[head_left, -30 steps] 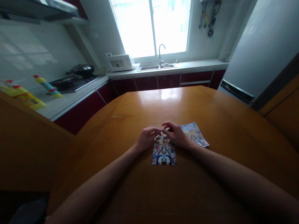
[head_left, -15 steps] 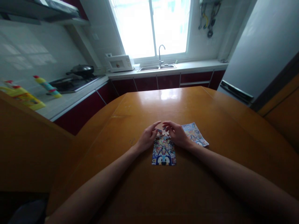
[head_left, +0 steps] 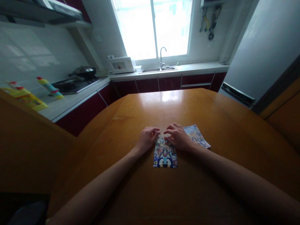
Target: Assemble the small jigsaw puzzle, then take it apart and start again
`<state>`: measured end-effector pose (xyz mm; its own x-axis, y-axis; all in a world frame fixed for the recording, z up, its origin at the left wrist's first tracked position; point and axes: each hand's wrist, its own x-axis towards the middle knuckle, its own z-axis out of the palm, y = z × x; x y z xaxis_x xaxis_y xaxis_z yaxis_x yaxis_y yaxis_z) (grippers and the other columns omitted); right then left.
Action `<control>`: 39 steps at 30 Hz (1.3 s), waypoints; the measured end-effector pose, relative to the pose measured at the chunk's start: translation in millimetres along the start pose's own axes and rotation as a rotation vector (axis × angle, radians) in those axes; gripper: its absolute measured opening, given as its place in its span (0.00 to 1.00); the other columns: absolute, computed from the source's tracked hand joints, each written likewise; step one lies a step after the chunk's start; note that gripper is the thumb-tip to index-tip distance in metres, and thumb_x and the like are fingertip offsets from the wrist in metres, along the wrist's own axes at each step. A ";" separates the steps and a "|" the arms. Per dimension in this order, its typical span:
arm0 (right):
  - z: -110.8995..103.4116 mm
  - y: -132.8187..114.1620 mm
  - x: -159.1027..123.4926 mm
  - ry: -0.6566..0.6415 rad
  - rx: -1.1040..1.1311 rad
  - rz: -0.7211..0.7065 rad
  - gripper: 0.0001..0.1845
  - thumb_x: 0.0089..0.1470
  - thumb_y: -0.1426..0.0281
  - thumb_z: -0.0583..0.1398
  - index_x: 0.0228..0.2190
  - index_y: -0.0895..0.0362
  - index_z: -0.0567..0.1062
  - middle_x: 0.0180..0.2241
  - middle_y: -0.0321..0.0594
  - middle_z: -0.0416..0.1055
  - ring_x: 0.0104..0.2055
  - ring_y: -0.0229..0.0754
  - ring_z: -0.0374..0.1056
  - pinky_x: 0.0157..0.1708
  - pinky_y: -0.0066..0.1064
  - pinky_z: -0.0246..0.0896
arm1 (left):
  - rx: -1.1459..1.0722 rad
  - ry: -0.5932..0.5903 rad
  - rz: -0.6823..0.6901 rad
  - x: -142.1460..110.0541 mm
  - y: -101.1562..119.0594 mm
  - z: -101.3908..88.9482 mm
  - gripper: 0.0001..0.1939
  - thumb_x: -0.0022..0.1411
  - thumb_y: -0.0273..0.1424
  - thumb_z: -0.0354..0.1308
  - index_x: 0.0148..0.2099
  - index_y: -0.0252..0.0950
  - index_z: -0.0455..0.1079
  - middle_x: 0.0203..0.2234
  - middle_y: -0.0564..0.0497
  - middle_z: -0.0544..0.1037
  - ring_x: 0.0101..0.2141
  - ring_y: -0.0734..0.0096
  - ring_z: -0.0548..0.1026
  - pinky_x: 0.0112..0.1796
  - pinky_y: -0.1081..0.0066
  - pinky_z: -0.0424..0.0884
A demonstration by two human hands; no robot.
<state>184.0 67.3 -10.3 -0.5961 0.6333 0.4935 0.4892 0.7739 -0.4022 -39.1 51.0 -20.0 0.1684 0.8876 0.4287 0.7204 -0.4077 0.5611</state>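
Observation:
A partly assembled jigsaw puzzle (head_left: 165, 153) lies flat on the wooden table, a blue cartoon dog's face at its near end and many small coloured figures above. At its far left corner is my left hand (head_left: 147, 137), thumb and forefinger apart, no piece discernible between them. My right hand (head_left: 178, 137) bends over the far right part, its fingertips closing on a small puzzle piece (head_left: 168, 135) at the upper edge. The fingers partly hide that edge. Beside my right wrist lies a printed picture sheet (head_left: 196, 134) with similar artwork, partly covered by the hand.
The wooden table (head_left: 131, 109) has a rounded far edge. Beyond it are a counter with a sink (head_left: 154, 70), a microwave (head_left: 122, 65) and a wok (head_left: 84, 71) on the stove. Cleaning bottles (head_left: 50, 87) stand at left, a fridge (head_left: 255, 53) at right.
My left hand has drawn slightly left, and the piece seen at its fingertips no longer shows there. My right fingers have come down nearer the puzzle's upper edge. The view has shifted slightly.

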 end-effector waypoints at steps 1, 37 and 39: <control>0.2 1.0 -0.9 -0.042 -0.031 -0.002 0.03 0.57 0.68 0.66 0.35 0.53 0.80 0.39 0.44 0.75 0.45 0.50 0.64 0.46 0.42 0.58 | 0.028 0.010 0.002 -0.3 0.6 0.1 0.07 0.64 0.31 0.61 0.41 0.39 0.80 0.33 0.48 0.75 0.38 0.63 0.71 0.43 0.64 0.68; -40.6 25.3 15.7 -0.232 0.364 0.277 0.08 0.56 0.71 0.59 0.30 0.61 0.78 0.23 0.37 0.72 0.24 0.35 0.62 0.25 0.27 0.54 | -0.072 -0.066 0.106 -0.1 8.4 -6.6 0.12 0.66 0.29 0.58 0.50 0.37 0.75 0.43 0.45 0.77 0.47 0.61 0.73 0.50 0.62 0.70; -36.1 27.3 15.6 -0.137 0.393 0.297 0.07 0.56 0.70 0.61 0.32 0.61 0.78 0.23 0.36 0.72 0.24 0.35 0.62 0.25 0.26 0.54 | -0.009 -0.104 0.071 0.0 7.2 -8.7 0.11 0.64 0.32 0.62 0.48 0.38 0.76 0.39 0.46 0.77 0.43 0.61 0.73 0.47 0.63 0.71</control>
<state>211.0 98.3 14.2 -0.5591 0.7997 0.2188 0.3893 0.4862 -0.7823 -39.8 46.2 -9.8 0.2878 0.8739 0.3918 0.6983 -0.4714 0.5387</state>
